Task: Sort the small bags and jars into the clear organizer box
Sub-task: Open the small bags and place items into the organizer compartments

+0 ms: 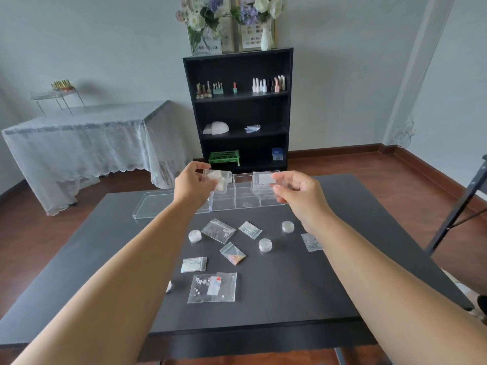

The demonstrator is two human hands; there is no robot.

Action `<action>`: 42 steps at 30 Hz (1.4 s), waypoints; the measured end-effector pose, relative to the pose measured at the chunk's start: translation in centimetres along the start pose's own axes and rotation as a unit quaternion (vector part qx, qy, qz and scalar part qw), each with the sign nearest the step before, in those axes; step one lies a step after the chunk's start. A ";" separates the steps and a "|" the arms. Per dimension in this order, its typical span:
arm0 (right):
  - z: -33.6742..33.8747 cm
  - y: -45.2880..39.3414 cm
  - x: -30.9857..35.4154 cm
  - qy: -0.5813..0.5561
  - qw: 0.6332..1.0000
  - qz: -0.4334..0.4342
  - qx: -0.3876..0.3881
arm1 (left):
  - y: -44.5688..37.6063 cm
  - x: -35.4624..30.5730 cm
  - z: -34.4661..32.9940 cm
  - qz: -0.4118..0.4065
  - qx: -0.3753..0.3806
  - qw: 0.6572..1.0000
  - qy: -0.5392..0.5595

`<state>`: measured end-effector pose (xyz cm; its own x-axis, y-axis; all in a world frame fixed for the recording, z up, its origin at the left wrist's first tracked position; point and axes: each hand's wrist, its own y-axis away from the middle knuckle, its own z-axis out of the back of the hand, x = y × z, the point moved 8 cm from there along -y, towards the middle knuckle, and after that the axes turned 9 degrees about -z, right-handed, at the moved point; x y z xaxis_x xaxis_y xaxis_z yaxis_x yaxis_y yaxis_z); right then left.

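Above the far half of the black rectangular table [110,259], your two hands are raised over the clear plastic organizer box [243,196], which stands open near the table's far edge with its inner dividers showing. Your left hand [192,184] pinches a small clear bag with pale contents [218,180] between thumb and curled fingers, holding it over the box's left compartments. Your right hand [297,192] pinches a second small clear bag with a white label [263,184] by its right edge, over the box's right side. Just left of the box, touching or nearly touching it, lies the flat clear lid [158,204]. Nearer you on the table, well apart from the box, sit three small round clear jars [265,245], with a scatter of little zip bags among them: a clear one with pinkish beads [218,230], a bluish glittery one [249,229], one with orange bits [233,252], a silvery holographic one [193,264], and a larger clear bag with white beads and a red spot [213,287]. Another glittery bag [311,242] is partly hidden by your right forearm. Behind the table stands a black bookshelf [238,109] with small bottles on its top shelf.
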<state>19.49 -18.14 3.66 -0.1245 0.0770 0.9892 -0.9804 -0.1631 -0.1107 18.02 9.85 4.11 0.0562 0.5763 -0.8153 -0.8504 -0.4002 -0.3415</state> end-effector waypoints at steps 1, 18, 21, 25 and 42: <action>-0.3 -0.1 0.0 0.003 1.000 0.001 0.001 | -0.5 0.1 0.0 -0.002 0.015 0.999 -0.031; 0.9 -1.0 -4.3 0.040 0.999 -0.034 -0.006 | -5.1 0.5 -6.9 -0.119 0.281 0.914 -0.268; 0.9 -1.3 -5.1 0.033 0.999 -0.037 0.000 | -5.2 1.2 -7.4 -0.100 0.276 0.916 -0.273; 0.6 -1.4 -5.5 0.032 0.999 -0.038 -0.001 | -5.4 1.6 -7.3 -0.100 0.277 0.892 -0.344; -5.2 -7.6 -2.0 0.124 0.991 -0.051 0.022 | -5.2 1.8 -5.7 -0.075 0.192 0.882 -0.424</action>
<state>26.42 -11.92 2.06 -0.0640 0.3347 0.9402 -0.9829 -0.1844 -0.0013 25.56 8.89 1.70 -0.0891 0.9931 -0.0768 -0.9903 -0.0966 -0.1002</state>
